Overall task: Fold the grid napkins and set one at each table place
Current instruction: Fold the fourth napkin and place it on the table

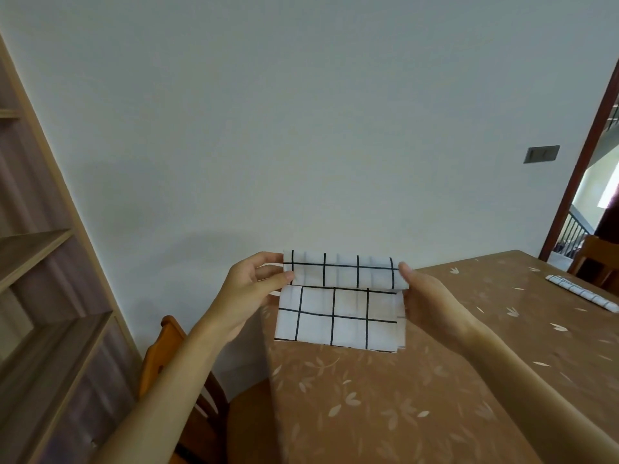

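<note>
A white napkin with a black grid (338,316) hangs in the air above the near left corner of the table (385,406). Its top part is turned over toward me, and the rest hangs down below the fold. My left hand (254,279) pinches the left end of the folded top between thumb and fingers. My right hand (425,293) pinches the right end the same way. A second grid napkin (582,293), folded into a narrow strip, lies on the table at the far right.
The table wears a brown cloth with a pale leaf print. An orange wooden chair (167,360) stands at its left side, and another chair (596,259) at the far right. Wooden shelves (43,279) fill the left; a doorway opens at right.
</note>
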`<state>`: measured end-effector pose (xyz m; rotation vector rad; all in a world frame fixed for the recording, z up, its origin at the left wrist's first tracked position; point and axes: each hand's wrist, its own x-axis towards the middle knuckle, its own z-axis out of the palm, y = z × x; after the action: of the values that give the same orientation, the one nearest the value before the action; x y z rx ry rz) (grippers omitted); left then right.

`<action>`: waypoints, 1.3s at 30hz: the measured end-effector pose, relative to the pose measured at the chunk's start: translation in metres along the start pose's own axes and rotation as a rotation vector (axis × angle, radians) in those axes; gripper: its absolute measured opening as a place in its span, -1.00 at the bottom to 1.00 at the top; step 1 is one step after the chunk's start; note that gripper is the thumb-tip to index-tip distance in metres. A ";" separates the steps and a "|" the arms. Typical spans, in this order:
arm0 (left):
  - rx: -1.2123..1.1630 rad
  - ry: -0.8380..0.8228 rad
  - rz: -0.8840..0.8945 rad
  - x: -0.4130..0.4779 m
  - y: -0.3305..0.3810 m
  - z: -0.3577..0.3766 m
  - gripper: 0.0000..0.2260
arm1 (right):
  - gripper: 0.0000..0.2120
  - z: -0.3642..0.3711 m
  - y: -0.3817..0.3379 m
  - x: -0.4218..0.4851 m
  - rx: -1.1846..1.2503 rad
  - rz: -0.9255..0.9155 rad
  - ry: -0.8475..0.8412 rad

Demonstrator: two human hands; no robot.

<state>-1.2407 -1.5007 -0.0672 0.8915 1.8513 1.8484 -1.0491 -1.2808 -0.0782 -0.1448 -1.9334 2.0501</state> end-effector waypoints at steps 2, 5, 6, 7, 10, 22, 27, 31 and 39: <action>-0.008 -0.012 -0.007 -0.002 0.001 0.000 -0.79 | -0.77 -0.001 0.002 0.003 -0.050 -0.025 0.099; -0.067 -0.061 -0.074 -0.005 0.003 0.001 -0.79 | -0.78 -0.004 0.008 0.005 -0.067 -0.068 0.170; -0.083 -0.100 -0.112 -0.007 0.005 0.001 -0.78 | -0.78 -0.002 0.007 0.005 -0.071 -0.082 0.195; -0.104 -0.146 -0.148 -0.008 0.006 0.003 -0.77 | -0.79 -0.002 0.008 0.005 -0.081 -0.103 0.214; -0.179 -0.263 -0.222 -0.012 0.009 0.005 -0.65 | -0.85 0.001 0.008 0.003 -0.116 -0.178 0.236; -0.049 -0.164 -0.120 -0.008 -0.009 0.002 -0.76 | -0.70 -0.007 0.013 -0.007 -0.207 -0.133 0.017; 0.180 -0.068 0.054 -0.008 -0.030 0.000 -0.81 | -0.69 -0.005 0.023 -0.010 -0.233 -0.051 0.102; 0.278 -0.066 0.089 -0.008 -0.049 0.000 -0.83 | -0.53 -0.002 0.046 -0.010 -0.309 -0.005 0.146; 0.308 -0.011 -0.116 -0.011 -0.112 0.008 -0.96 | -0.76 -0.005 0.104 -0.015 -0.328 0.122 0.224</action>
<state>-1.2459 -1.4948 -0.1797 0.8679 2.1695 1.5121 -1.0504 -1.2835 -0.1831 -0.5553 -2.1422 1.6841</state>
